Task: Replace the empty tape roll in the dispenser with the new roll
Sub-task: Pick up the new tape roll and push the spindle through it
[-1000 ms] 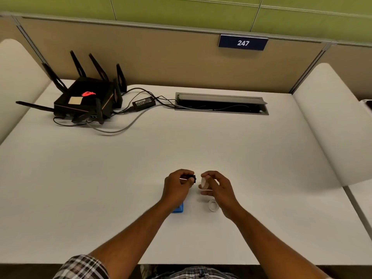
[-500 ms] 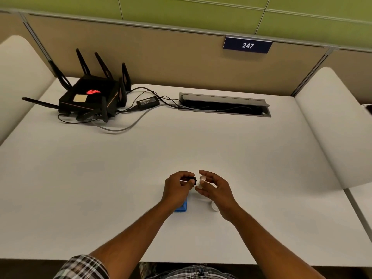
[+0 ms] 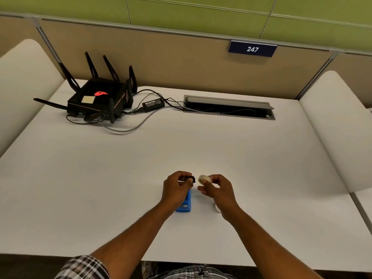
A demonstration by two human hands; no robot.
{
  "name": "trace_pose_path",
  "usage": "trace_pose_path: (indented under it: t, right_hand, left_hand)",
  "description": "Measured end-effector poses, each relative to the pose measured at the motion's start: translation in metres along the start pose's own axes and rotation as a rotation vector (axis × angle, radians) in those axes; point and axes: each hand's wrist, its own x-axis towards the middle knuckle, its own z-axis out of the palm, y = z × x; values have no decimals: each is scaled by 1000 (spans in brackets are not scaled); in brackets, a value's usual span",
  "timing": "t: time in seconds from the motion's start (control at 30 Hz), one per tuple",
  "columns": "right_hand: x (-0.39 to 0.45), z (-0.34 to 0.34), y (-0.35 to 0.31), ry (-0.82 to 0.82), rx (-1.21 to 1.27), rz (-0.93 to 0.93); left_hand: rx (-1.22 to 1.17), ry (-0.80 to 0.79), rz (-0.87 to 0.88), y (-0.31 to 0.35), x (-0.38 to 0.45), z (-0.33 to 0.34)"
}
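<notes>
Hands (image 3: 198, 188) holding tape roll (image 3: 205, 179), black spindle (image 3: 192, 179)

You have a blue dispenser (image 3: 184, 204) on a white table (image 3: 181, 148). The tape roll (image 3: 205, 179) is pale cream; the small part (image 3: 192, 178) beside it is black. Behind the dispenser, the router (image 3: 98, 99) is black with a red logo. Your sleeve (image 3: 84, 267) is plaid.
</notes>
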Motion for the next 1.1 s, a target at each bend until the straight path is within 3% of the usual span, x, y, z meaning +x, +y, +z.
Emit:
trace_pose_path:
  t: [0.13, 0.47, 1.1]
  right_hand:
    - [-2, 4, -1, 9, -29, -8]
    - [-6, 3, -4, -165, -26, -5]
    - [-5, 3, -7, -233, -61, -132]
  left_hand:
    - [-30, -29, 7, 0, -2, 1]
    - [-3, -10, 27, 3, -3, -5]
    - [36, -34, -6, 7, -6, -8]
